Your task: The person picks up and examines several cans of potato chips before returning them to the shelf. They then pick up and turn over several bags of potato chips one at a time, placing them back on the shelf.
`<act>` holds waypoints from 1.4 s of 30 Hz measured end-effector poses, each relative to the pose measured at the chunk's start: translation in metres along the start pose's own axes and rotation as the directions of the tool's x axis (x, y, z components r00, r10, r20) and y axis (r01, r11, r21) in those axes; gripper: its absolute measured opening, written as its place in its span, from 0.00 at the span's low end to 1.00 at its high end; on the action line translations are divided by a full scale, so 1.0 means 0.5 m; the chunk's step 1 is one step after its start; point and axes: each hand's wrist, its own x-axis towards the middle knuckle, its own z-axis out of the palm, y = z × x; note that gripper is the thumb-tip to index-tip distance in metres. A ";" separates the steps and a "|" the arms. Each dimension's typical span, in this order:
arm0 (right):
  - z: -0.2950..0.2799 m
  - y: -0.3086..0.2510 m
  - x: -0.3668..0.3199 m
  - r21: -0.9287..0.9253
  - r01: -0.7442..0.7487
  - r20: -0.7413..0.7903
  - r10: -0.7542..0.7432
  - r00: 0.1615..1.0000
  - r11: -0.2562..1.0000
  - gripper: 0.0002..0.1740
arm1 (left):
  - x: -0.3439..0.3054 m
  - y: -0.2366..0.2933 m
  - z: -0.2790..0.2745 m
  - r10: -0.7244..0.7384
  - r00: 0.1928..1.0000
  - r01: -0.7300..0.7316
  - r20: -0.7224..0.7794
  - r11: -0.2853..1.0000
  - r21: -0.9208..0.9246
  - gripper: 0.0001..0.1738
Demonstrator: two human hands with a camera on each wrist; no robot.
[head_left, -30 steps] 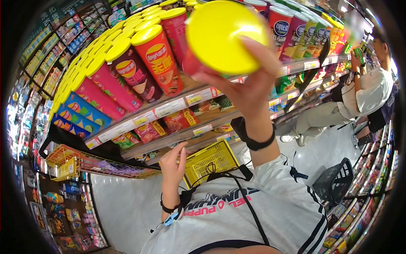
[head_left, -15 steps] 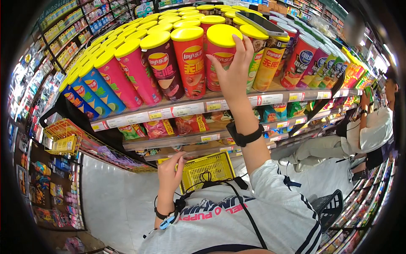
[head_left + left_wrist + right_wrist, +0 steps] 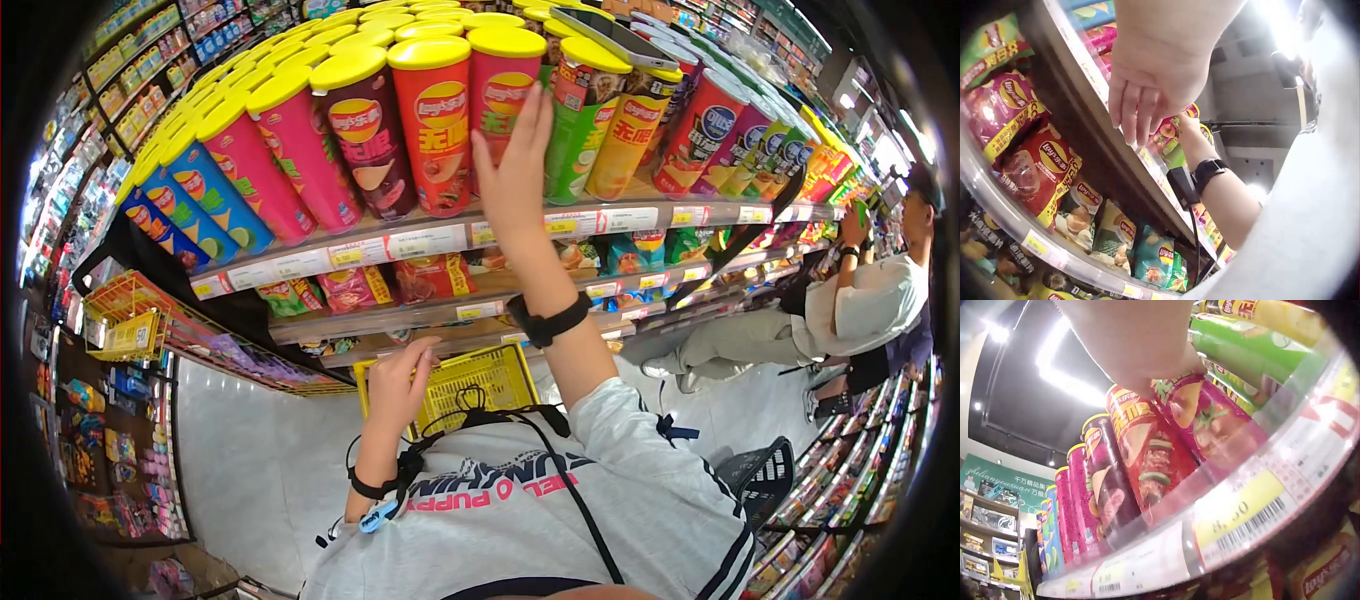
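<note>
My right hand (image 3: 515, 175) is at the front row, its fingers straight and raised against the side of a pink yellow-lidded can (image 3: 500, 92). The right wrist view shows the hand (image 3: 1147, 344) over the upper part of that pink can (image 3: 1210, 419), beside a red can (image 3: 1150, 450). In the head view the red can (image 3: 434, 130) stands at its left and a green can (image 3: 580, 135) at its right. My left hand (image 3: 398, 385) hangs in front of the lower shelves, holding nothing; in the left wrist view this hand (image 3: 1157, 69) has relaxed fingers.
A phone (image 3: 615, 38) lies on can lids. Below the price-tag rail (image 3: 390, 246) are bagged snacks (image 3: 433, 279). A yellow basket (image 3: 470, 385) is below my left hand, a wire rack (image 3: 130, 320) at left. Another person (image 3: 870, 300) stands at right, near a black basket (image 3: 765, 480).
The yellow-lidded can that my right hand held up a second ago now stands in the row. That hand has let go of the can's top and moved down its front. The left hand stays low.
</note>
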 end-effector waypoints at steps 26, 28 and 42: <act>0.018 0.075 -0.108 -0.326 0.193 0.085 -0.175 0.981 0.925 0.37 | 0.428 0.170 -0.071 0.584 0.656 -0.146 -0.479 0.720 0.678 0.33; 0.018 0.077 -0.109 -0.312 0.195 0.093 -0.175 0.980 0.930 0.37 | 0.420 0.165 -0.053 0.572 0.635 -0.167 -0.519 0.758 0.631 0.36; 0.011 0.085 -0.114 -0.193 0.231 0.007 -0.234 0.972 0.954 0.31 | 0.284 0.119 0.012 0.392 0.482 -0.380 -0.784 0.899 0.216 0.48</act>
